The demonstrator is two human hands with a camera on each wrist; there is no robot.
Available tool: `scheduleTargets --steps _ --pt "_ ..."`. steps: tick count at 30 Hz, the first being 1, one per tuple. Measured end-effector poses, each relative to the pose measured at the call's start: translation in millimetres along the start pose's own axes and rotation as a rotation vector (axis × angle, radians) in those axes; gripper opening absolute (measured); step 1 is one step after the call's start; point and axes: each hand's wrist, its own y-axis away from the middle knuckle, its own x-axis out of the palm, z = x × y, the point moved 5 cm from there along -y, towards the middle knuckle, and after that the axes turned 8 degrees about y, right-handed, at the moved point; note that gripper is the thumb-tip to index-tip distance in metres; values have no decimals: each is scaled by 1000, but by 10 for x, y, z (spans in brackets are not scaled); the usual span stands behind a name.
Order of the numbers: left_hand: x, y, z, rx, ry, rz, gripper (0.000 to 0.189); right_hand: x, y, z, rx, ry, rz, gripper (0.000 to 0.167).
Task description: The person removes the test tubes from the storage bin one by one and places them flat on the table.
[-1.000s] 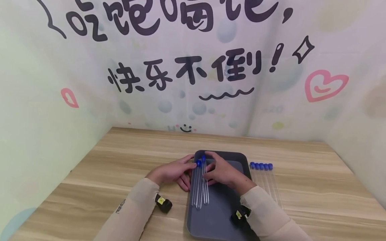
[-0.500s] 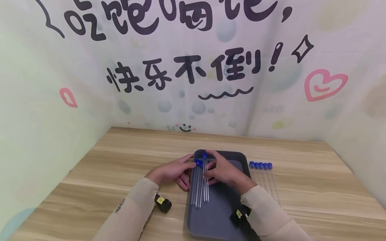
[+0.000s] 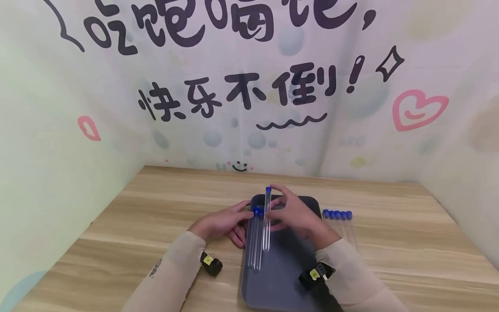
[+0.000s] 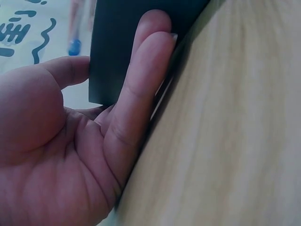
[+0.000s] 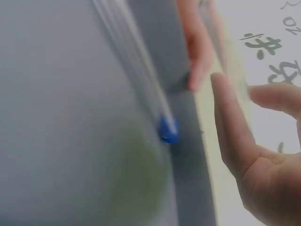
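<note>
My right hand [image 3: 294, 212] pinches a clear test tube [image 3: 267, 229] with a blue cap, held upright over the grey tray [image 3: 288, 277]. Its cap rises above the tray's far rim in the head view. Along the tray's left side, my left hand [image 3: 224, 222] grips the wall, thumb over the rim and fingers outside; the left wrist view shows those fingers [image 4: 136, 89] flat on the dark wall. Several capped test tubes [image 3: 255, 249] lie inside the tray by the left thumb. One blue cap [image 5: 169, 130] shows in the blurred right wrist view.
Right of the tray, several blue-capped test tubes [image 3: 337, 215] lie in a row on the wooden table [image 3: 405, 242], partly hidden by the right arm. A printed white cloth [image 3: 195, 143] hangs behind the table. A black wrist camera [image 3: 212, 264] sits at the left cuff.
My right hand has lifted the pinched test tube up and away from the others, slightly to the right. The left hand stays at the tray's wall.
</note>
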Motion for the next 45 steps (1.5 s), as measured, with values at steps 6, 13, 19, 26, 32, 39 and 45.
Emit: scheduleTargets --steps 6,13,19,26,32,39,45 --pt "20 -9 -9 8 -7 3 56 -189 142 202 -53 25 -13 86" --pt "19 -5 -26 26 -19 -13 57 -401 303 294 -80 10 -26 89" --pt "5 -12 -10 23 -20 -18 57 -601 463 275 -91 24 -30 90" --pt "9 -27 -5 18 -19 -16 58 -818 650 214 -65 61 -60 91" --pt "11 -17 -1 16 -15 -19 58 -981 822 86 -66 91 -87 88" --pt "1 -8 22 13 -4 -10 58 -1169 949 -75 -71 152 -114 86" --pt "10 -14 14 14 -8 -19 59 -1302 994 -170 -64 206 -144 88"
